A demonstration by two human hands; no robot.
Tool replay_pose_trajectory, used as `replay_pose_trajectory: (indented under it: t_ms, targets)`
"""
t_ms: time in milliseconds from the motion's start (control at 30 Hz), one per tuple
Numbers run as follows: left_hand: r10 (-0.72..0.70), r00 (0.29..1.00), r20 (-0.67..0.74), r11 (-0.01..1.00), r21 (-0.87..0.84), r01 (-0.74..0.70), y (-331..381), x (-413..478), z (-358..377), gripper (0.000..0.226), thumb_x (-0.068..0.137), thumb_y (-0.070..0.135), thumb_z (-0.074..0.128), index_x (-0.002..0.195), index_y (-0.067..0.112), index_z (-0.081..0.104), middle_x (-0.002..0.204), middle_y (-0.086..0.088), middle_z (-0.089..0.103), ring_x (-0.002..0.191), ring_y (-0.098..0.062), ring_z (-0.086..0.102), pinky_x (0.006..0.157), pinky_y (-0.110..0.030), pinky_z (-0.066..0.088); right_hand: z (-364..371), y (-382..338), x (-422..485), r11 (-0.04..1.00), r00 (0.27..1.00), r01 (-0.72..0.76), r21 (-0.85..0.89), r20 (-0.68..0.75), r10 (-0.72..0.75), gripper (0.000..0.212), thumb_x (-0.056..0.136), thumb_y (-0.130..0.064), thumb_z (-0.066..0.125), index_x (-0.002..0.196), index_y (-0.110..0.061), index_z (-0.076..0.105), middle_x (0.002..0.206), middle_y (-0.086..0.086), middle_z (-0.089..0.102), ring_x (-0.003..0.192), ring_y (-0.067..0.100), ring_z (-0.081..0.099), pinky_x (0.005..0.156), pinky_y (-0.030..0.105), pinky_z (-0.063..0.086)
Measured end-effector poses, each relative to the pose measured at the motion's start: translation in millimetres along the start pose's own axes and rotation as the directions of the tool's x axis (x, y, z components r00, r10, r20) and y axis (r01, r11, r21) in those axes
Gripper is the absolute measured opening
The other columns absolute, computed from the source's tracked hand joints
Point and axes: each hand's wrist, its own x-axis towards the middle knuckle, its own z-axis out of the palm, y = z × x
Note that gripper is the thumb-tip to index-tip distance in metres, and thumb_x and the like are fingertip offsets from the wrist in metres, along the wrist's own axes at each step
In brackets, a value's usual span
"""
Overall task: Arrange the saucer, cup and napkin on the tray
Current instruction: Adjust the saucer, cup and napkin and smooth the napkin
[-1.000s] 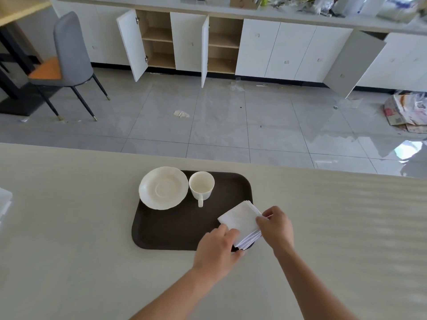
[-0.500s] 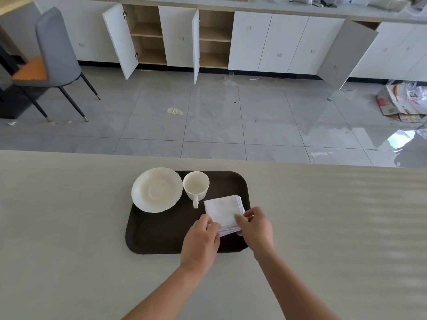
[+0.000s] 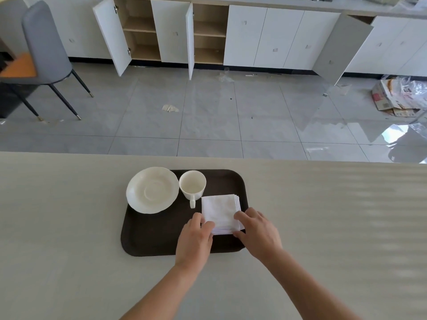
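Head view shows both hands low on a dark brown tray, working at one folded white napkin. The left hand rests palm down at the napkin's near left corner, its fingertips curled onto the napkin's edge; whether they pinch it or only press on it cannot be told. The right hand lies at the near right corner, fingers spread a little and laid on top of the folded layers, thumb along the near edge; its hold likewise reads as a press more than a clear pinch.

The napkin lies flat on the tray's right half, its stacked folds showing along the right side. Just beyond its far left corner stands a white cup, upright and empty, its handle pointing toward the person and ending just beside the napkin. Left of the cup, almost touching it, sits a white saucer, also empty; its left rim overhangs the tray's left edge.

The tray rests on a pale bench. Past the bench is a grey tiled floor, a grey chair at far left, and white cabinets, several with doors open onto bare wooden shelves.
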Motion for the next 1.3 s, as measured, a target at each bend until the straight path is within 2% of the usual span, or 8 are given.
replay_pose_trajectory:
  t_ms: [200,400,533,667,733,900,1133,1300]
  targets:
    - [0.097,0.995,-0.008,0.991,0.091,-0.096,3,7,3,0.017,0.073,-0.002,0.074,0.083,0.010,0.068,0.079,-0.005,0.056,0.057,-0.020,0.051,0.048,-0.033,0.049,0,6,7,0.996,0.998,0.059,-0.072,-0.032,-0.061,0.019,0.089,-0.036,0.065,0.103,-0.027,0.057,0.100,-0.005,0.054,0.097,0.019,0.052,0.059,0.032,0.051]
    - [0.196,0.980,0.039,0.939,0.281,-0.199,7,20,0,0.021,0.067,0.000,0.074,0.072,0.015,0.061,0.071,-0.002,0.053,0.057,-0.016,0.043,0.046,-0.025,0.031,2,11,14,0.997,0.996,0.052,-0.060,-0.062,-0.056,0.020,0.087,-0.035,0.069,0.102,-0.026,0.059,0.100,-0.005,0.054,0.096,0.019,0.052,0.056,0.033,0.051]
    - [0.250,0.965,0.080,0.891,0.371,-0.261,8,28,0,0.021,0.066,-0.003,0.069,0.074,0.015,0.060,0.070,-0.003,0.053,0.062,-0.018,0.046,0.045,-0.027,0.037,3,12,19,0.996,0.995,0.058,-0.061,-0.073,-0.062,0.019,0.088,-0.035,0.068,0.102,-0.026,0.059,0.100,-0.006,0.054,0.096,0.018,0.051,0.055,0.032,0.050]
    - [0.269,0.959,0.091,0.863,0.420,-0.282,10,37,1,0.019,0.071,-0.002,0.067,0.075,0.015,0.059,0.071,-0.003,0.053,0.065,-0.021,0.048,0.056,-0.032,0.048,2,12,27,0.997,0.993,0.063,-0.047,-0.092,-0.068,0.017,0.087,-0.033,0.069,0.099,-0.025,0.060,0.096,-0.006,0.054,0.093,0.018,0.051,0.051,0.028,0.041]
    - [0.271,0.957,0.102,0.852,0.438,-0.288,11,42,1,0.017,0.073,0.000,0.068,0.077,0.015,0.059,0.072,-0.004,0.054,0.067,-0.021,0.049,0.062,-0.034,0.050,2,12,31,0.997,0.993,0.063,-0.046,-0.094,-0.067,0.016,0.087,-0.032,0.068,0.099,-0.024,0.060,0.096,-0.006,0.054,0.093,0.018,0.051,0.051,0.028,0.041]
    - [0.267,0.956,0.118,0.837,0.463,-0.291,13,53,0,0.019,0.070,0.004,0.074,0.077,0.015,0.061,0.073,-0.004,0.056,0.068,-0.022,0.053,0.065,-0.034,0.051,1,13,39,0.998,0.992,0.058,-0.036,-0.112,-0.061,0.016,0.086,-0.031,0.069,0.097,-0.022,0.061,0.096,-0.004,0.055,0.092,0.020,0.051,0.051,0.029,0.042]
    - [0.222,0.967,0.126,0.838,0.482,-0.255,20,63,0,0.022,0.067,0.006,0.079,0.077,0.016,0.061,0.073,-0.003,0.057,0.068,-0.020,0.054,0.064,-0.032,0.051,2,14,52,0.998,0.992,0.051,-0.042,-0.111,-0.056,0.018,0.088,-0.032,0.068,0.101,-0.022,0.062,0.100,-0.003,0.056,0.095,0.020,0.052,0.057,0.035,0.052]
    - [0.186,0.973,0.134,0.835,0.501,-0.229,23,66,-1,0.024,0.066,0.009,0.081,0.077,0.017,0.062,0.074,-0.003,0.058,0.068,-0.018,0.056,0.065,-0.031,0.051,1,15,58,0.997,0.990,0.064,-0.043,-0.125,-0.069,0.017,0.088,-0.030,0.068,0.101,-0.021,0.063,0.099,-0.002,0.056,0.094,0.021,0.053,0.056,0.035,0.052]
